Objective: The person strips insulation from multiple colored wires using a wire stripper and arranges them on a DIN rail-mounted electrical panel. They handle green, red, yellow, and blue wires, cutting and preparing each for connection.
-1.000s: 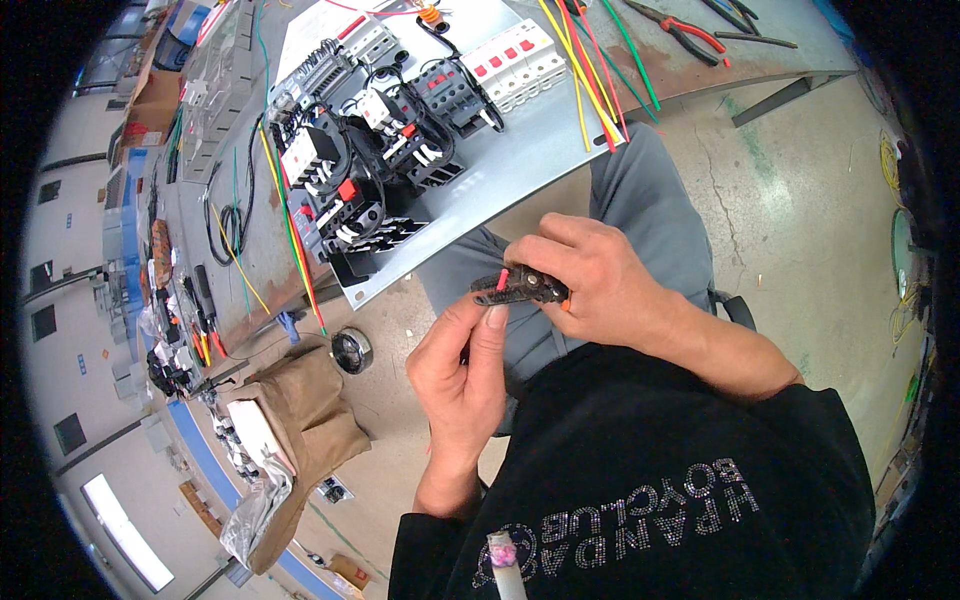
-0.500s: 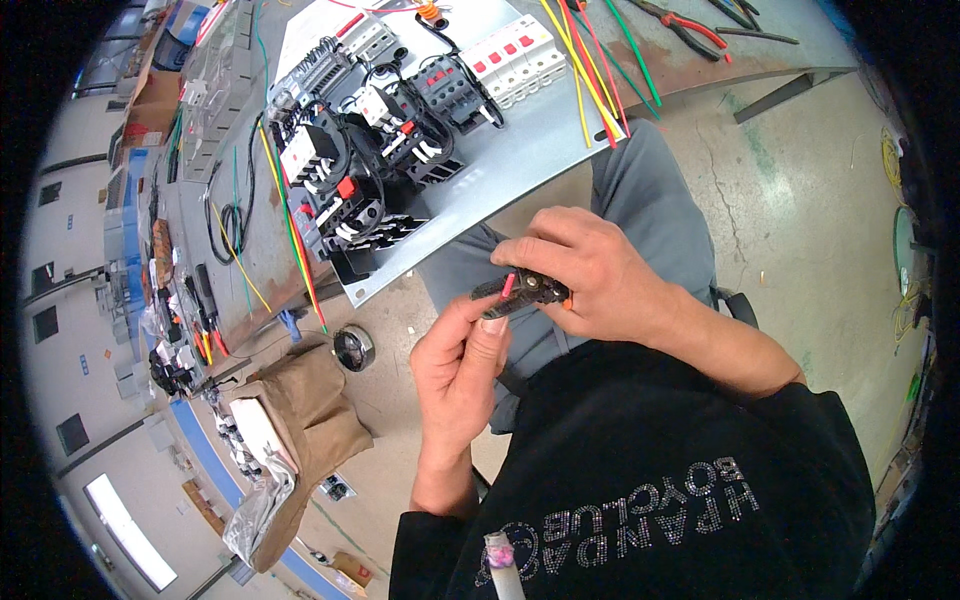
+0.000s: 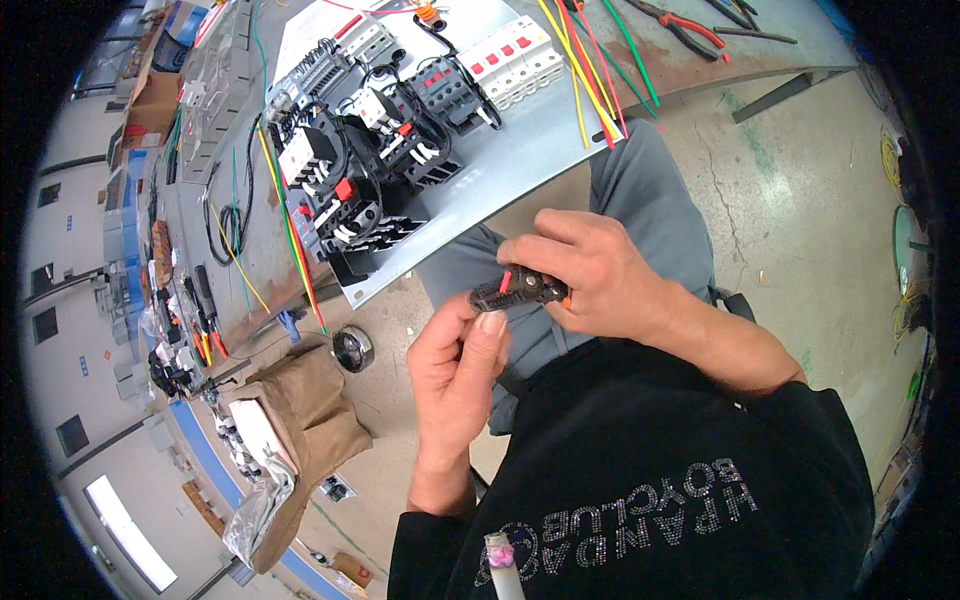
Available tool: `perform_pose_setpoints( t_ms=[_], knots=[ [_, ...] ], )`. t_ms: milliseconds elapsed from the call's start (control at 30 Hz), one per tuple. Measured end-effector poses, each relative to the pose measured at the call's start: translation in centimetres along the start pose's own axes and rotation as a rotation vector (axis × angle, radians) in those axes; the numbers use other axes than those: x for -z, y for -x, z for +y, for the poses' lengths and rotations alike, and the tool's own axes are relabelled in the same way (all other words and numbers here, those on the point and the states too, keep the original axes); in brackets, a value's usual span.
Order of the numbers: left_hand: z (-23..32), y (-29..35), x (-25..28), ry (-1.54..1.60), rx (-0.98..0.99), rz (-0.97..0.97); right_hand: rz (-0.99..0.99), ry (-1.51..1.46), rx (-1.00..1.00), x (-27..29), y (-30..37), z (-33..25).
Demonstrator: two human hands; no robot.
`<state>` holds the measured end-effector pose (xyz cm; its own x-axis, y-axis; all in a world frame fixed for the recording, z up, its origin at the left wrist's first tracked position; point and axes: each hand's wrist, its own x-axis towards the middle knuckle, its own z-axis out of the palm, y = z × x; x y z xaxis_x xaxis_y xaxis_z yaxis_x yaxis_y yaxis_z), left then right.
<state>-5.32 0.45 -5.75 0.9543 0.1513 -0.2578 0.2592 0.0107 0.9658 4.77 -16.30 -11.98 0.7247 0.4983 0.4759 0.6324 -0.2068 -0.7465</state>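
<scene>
My right hand (image 3: pixel 600 265) is wrapped round a black wire stripper (image 3: pixel 518 288), its handles mostly hidden in the palm; a bit of orange shows below the fingers. A small red piece (image 3: pixel 506 281) shows against the tool's head. My left hand (image 3: pixel 455 370) is closed at the jaw end, thumb and forefinger pinched together against it. Whatever lies between those fingertips is too small to make out. Both hands are above my lap, just in front of a metal mounting plate (image 3: pixel 520 165) carrying wired electrical parts.
On the plate sit black contactors (image 3: pixel 345 190) and a row of white breakers with red switches (image 3: pixel 512 62). Yellow, red and green wires (image 3: pixel 585 75) hang over its right corner. Red-handled pliers (image 3: pixel 690 30) lie on the bench. A brown cardboard box (image 3: pixel 305 410) and a tape roll (image 3: pixel 352 348) are at left.
The wire stripper has turned slightly, its jaws now flatter and a little higher. My left thumb has shifted slightly up and left beside the jaws. The right hand keeps its grip.
</scene>
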Motion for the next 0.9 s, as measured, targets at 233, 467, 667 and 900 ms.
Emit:
perform_pose_setpoints(
  t_ms=[233,467,667,900],
  knots=[
    [0.0,-0.2,0.2,0.009,0.059,-0.022,0.058,0.185,0.136,1.0,-1.0,0.9],
    [0.5,2.6,2.6,0.35,0.624,-0.633,0.453,-0.584,-0.698,11.6,-0.9,7.4],
    [0.8,0.3,5.7,0.421,0.368,-0.199,0.558,-0.749,-0.295,20.0,-0.1,4.4],
    [2.3,0.9,7.0,0.318,0.279,-0.073,0.415,-0.782,-0.541,11.2,0.4,5.1]
  ],
)
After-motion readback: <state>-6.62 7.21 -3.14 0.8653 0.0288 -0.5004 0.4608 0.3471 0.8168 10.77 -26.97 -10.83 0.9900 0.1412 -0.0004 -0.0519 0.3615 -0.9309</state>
